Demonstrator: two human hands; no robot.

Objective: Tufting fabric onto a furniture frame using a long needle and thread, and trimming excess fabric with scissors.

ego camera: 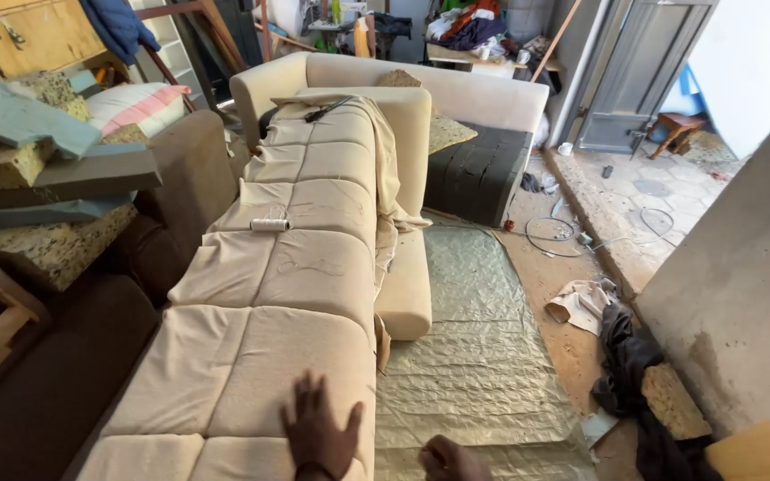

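My left hand (pixel 318 429) lies flat, fingers spread, on the beige quilted sofa cover (pixel 278 294), near its lower end. My right hand (pixel 452 460) is at the frame's bottom edge, curled, above the crinkled plastic sheet (pixel 474 356) on the floor; what it holds, if anything, I cannot tell. A white thread spool (pixel 269 224) rests further up the cover. A dark tool (pixel 327 110) lies at the far end. Foam slabs (pixel 46 169) are stacked to my left.
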